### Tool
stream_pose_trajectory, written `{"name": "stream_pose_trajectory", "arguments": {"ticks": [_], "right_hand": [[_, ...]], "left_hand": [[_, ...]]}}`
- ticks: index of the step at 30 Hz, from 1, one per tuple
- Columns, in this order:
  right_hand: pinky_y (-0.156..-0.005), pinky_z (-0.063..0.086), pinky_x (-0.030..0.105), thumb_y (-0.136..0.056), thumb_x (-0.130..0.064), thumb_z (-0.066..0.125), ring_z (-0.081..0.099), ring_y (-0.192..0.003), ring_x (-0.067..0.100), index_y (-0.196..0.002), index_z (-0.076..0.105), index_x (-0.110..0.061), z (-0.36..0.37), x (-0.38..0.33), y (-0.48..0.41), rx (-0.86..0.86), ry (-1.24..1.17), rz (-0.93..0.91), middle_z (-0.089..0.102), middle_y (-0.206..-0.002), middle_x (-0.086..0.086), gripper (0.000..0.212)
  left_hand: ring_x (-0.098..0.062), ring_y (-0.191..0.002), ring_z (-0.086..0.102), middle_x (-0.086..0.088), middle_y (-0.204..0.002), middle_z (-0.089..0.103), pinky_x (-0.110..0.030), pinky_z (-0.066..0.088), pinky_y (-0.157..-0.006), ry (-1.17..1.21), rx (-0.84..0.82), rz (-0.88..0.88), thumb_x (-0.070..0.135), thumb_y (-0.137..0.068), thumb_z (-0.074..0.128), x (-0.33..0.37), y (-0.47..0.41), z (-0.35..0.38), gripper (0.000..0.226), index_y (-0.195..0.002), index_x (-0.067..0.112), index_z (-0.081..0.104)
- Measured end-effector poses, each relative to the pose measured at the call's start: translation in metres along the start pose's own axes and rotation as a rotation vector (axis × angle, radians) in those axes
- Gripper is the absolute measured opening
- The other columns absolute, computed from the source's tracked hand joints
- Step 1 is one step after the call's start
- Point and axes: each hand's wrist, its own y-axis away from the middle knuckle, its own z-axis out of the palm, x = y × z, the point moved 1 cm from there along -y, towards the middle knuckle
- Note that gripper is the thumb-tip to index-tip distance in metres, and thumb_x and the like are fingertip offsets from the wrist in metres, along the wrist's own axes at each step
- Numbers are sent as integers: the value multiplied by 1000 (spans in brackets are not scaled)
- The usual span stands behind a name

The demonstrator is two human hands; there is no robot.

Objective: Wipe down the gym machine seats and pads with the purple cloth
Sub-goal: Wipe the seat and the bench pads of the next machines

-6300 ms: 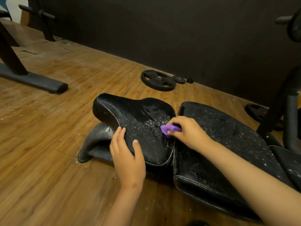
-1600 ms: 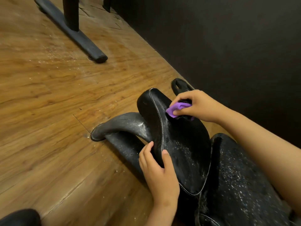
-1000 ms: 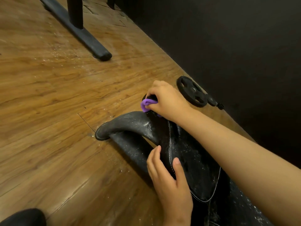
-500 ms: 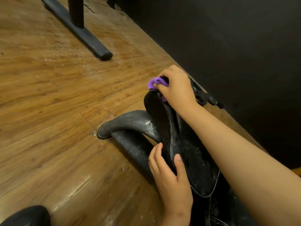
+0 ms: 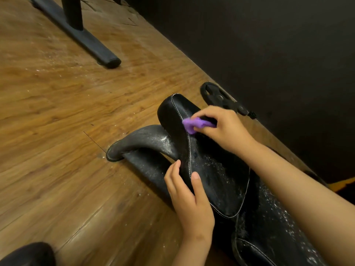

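One floor bar: a black machine foot lies on the wooden floor at ten o'clock of the view, with an upright post standing on it.
One dark rounded shape: low in the corner at seven o'clock; I cannot tell what it is.
One curved support: a grey tube speckled white, at nine o'clock of the seat pad, its end down on the floor.
Two pads: the seat pad, black with white stitching, sits mid-view. A second pad, black and flecked white, touches it at five o'clock.
One purple cloth: bunched on the far end of the seat pad, at that pad's twelve o'clock, over the stitched seam.
One weight plate: black and flat on the floor, at one o'clock of the seat pad, close to the dark wall.
Two hands: both bare, both on the seat pad.
Left hand: at six o'clock, it clasps the pad's near edge, thumb on the top face, fingers down the side.
Right hand: its arm reaches in from four o'clock across both pads. The hand pinches the purple cloth between thumb and curled fingers, against the pad.
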Motion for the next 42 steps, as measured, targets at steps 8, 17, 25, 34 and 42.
{"name": "stream_pose_trajectory", "arguments": {"ticks": [8,17,25,34,42], "right_hand": [[-84,49,22,-85,-18,70,62,-95,3,-104,71,-20,-15,-19,63,-239,-40,28,67,-99,-9,20],[-79,48,23,-85,-19,69,59,-89,3,-100,70,-23,-1,-43,46,-295,70,-16,66,-94,-9,16],[-82,48,30,-84,-12,68,59,-89,8,-100,70,-15,3,-30,62,-47,-23,114,66,-94,-4,16],[-80,46,23,-79,-6,72,58,-91,6,-98,71,-13,10,-42,139,-42,-76,34,66,-92,-8,20],[-84,48,34,-84,-10,67,58,-92,8,-98,70,-16,7,-8,114,203,-15,292,65,-95,-9,15]], "left_hand": [[21,-116,35,7,-133,41,3,25,-91,40,-14,12,43,-94,29,2,0,-2,55,-135,11,47],[18,-106,46,5,-126,54,4,31,-83,61,-37,-116,25,-102,43,0,-2,-16,28,-126,20,56],[-8,-95,59,1,-105,64,-12,43,-78,85,-63,-177,21,-103,37,-1,8,-19,29,-127,31,50],[-18,-99,56,-5,-110,61,-9,38,-74,106,-58,-189,28,-103,38,-1,4,-15,23,-123,31,49],[9,-96,52,14,-107,56,-1,35,-77,91,-119,-168,28,-101,43,0,5,-21,26,-126,29,47]]}}
